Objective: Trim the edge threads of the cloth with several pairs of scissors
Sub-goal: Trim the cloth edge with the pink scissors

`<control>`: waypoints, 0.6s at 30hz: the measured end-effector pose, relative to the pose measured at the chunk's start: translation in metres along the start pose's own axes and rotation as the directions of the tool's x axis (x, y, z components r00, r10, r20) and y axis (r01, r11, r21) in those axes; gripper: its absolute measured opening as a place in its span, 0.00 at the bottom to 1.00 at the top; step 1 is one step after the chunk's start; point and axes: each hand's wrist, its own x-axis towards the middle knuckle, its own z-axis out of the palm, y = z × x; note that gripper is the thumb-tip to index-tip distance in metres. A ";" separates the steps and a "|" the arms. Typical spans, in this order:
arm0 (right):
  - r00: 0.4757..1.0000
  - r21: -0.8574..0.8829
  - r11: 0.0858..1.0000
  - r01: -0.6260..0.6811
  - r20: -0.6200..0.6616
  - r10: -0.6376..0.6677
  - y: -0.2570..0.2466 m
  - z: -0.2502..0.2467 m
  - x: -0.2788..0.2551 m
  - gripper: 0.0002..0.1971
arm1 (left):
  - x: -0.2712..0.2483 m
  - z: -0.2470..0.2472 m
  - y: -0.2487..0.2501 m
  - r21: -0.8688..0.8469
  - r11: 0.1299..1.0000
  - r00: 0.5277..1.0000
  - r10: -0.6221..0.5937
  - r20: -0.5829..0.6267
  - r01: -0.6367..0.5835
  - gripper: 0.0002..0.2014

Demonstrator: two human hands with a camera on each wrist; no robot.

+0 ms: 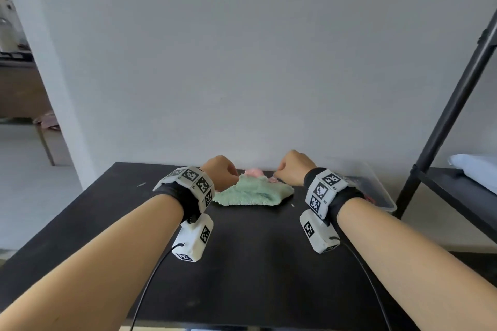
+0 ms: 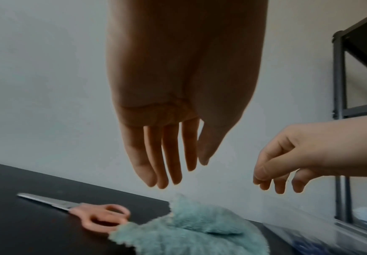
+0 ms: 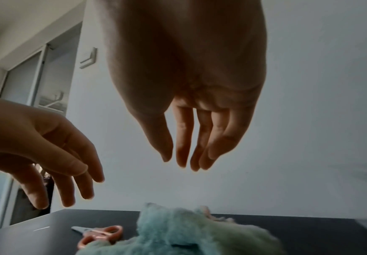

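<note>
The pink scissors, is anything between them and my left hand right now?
Nothing visible. The left hand hangs open above the table, with only air down to the pink scissors. The green cloth just overlaps one handle loop on the near side.

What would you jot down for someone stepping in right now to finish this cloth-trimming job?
Left hand: open, hovering above the cloth, holding nothing.
Right hand: open, fingers hanging loose above the cloth, holding nothing.
Cloth: green, rumpled, at the far side of the table, with something pink just behind it.
Scissors: one pink-handled pair, closed, lying on the table left of the cloth, the handle at its edge. More may be in the clear bin on the right; its contents are unclear.
Done: cannot tell whether anything is trimmed.
Left: pick up scissors and trim the edge threads.
</note>
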 end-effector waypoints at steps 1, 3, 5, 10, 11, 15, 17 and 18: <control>1.000 0.015 1.000 0.020 0.015 -0.021 -0.011 0.005 0.002 0.14 | -0.004 -0.007 -0.009 0.004 1.000 1.000 -0.019 -0.013 0.019 0.08; 0.999 0.023 0.999 0.047 0.020 -0.047 -0.030 0.017 0.010 0.14 | -0.010 -0.020 -0.026 0.030 0.999 0.999 -0.041 -0.034 0.042 0.09; 0.997 0.012 0.997 0.078 0.025 -0.079 -0.048 0.028 0.017 0.13 | -0.015 -0.032 -0.042 0.031 0.998 0.997 -0.059 -0.046 0.061 0.09; 0.986 -0.009 0.990 0.143 0.093 -0.141 -0.082 0.053 0.031 0.10 | -0.020 -0.053 -0.080 0.040 0.992 0.989 -0.120 -0.083 0.124 0.10; 0.981 -0.005 0.988 0.154 0.116 -0.153 -0.088 0.058 0.033 0.09 | -0.021 -0.055 -0.087 0.049 0.990 0.988 -0.128 -0.086 0.133 0.10; 0.965 -0.007 0.982 0.188 0.188 -0.184 -0.104 0.078 0.043 0.07 | -0.017 -0.059 -0.109 0.060 0.985 0.984 -0.158 -0.088 0.163 0.09; 0.960 -0.034 0.980 0.195 0.210 -0.184 -0.110 0.086 0.050 0.06 | -0.014 -0.058 -0.116 0.056 0.983 0.982 -0.168 -0.086 0.173 0.09; 0.958 -0.047 0.979 0.197 0.221 -0.182 -0.112 0.091 0.053 0.06 | -0.012 -0.057 -0.119 0.054 0.983 0.981 -0.172 -0.086 0.177 0.09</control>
